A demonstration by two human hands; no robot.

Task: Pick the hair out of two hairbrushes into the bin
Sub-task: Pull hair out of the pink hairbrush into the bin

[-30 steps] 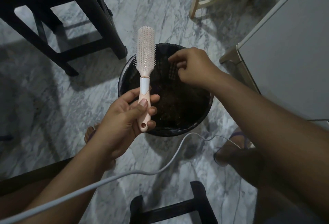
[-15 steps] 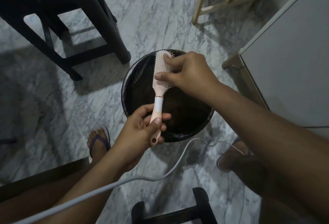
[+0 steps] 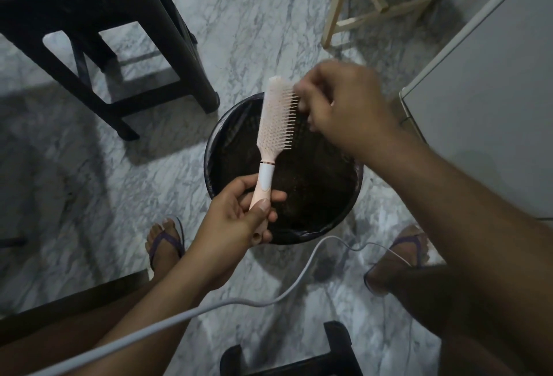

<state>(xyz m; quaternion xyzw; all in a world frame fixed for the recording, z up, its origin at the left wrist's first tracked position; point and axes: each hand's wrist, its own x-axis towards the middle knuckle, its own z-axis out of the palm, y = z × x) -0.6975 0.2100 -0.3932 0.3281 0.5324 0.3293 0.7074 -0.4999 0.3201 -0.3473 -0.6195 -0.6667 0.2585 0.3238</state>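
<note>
Hairbrush (image 3: pixel 276 118) was held above the bin (image 3: pixel 208 166), bristles facing right. Left hand (image 3: pixel 236 220) gripped its handle over the bin's near rim. Right hand (image 3: pixel 344 109) was curled at the upper bristles and blurred, so I could not tell whether it pinched hair.

Risk: the brush head reached the bin's far rim, so loosened strands might fall outside it.

No writing legible.

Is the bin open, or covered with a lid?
Open: the bin shows no lid, and its dark inside is visible below the hairbrush.

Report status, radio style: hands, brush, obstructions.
Left grip holds brush by handle, over bin. Right grip at bristles, blurred. Cable on floor near bin, not blocking.
</note>
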